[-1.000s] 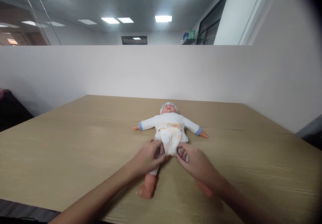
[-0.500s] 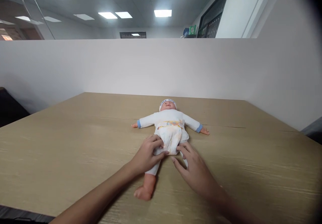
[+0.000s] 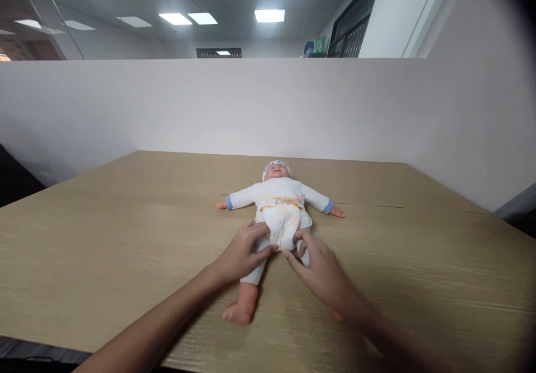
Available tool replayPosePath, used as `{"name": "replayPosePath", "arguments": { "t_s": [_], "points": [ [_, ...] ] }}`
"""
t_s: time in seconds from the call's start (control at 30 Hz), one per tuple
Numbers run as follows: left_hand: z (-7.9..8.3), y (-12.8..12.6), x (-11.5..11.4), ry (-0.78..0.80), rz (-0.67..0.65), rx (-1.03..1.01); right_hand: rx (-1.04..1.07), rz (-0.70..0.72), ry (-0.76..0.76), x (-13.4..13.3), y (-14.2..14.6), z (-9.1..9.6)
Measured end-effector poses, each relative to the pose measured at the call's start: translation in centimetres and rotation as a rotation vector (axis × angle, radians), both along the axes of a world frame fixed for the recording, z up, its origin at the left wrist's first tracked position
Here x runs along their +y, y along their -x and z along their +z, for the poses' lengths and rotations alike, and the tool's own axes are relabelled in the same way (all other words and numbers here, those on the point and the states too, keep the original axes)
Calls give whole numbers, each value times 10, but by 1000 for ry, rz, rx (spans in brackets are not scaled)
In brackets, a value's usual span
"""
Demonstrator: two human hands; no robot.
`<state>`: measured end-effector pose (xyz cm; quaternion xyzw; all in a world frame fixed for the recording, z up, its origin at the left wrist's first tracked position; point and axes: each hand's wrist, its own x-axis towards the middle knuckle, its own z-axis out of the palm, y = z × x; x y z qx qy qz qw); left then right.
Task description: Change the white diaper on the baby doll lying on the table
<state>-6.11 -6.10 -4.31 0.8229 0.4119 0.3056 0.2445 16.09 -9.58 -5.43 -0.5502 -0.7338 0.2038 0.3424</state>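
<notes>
A baby doll [image 3: 278,187] lies on its back, arms spread, its head toward the far side. It wears a white top with blue cuffs, white trousers and a printed headband. Around its hips is a white diaper [image 3: 283,225] with a yellow-orange patterned waist strip. My left hand [image 3: 245,251] is curled at the diaper's left leg edge, its thumb against the bottom edge. On the opposite leg edge, my right hand [image 3: 318,264] has bent fingers holding the diaper's side, thumb close to the bottom. My right hand and forearm cover most of the doll's leg on that side.
The doll rests on a wide wooden table [image 3: 125,239]. A white partition wall [image 3: 268,105] rises behind the table, with glass at upper left. Dark objects stand past the left edge [image 3: 17,177] and right edge [image 3: 519,211].
The whole scene sits slightly higher in view as the camera tilts down. My right thumb has moved closer to the diaper's bottom edge. My left hand stays at its leg edge.
</notes>
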Motion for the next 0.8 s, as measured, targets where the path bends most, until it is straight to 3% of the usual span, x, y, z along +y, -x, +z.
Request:
{"name": "replayPosePath", "arguments": {
  "t_s": [0.17,0.37,0.5,0.67,0.8],
  "points": [
    [-4,1,1,112,99,-153,92,-55,4,7,-8,5],
    [-10,-3,5,291,9,-447,80,-112,94,12,-21,13],
    [-18,-6,5,350,51,-579,142,-88,133,10,-21,17],
    [-15,-4,3,372,159,-487,105,-39,106,8,-18,19],
    [-2,2,-2,361,116,-346,70,21,104,8,-13,20]
  ]
}}
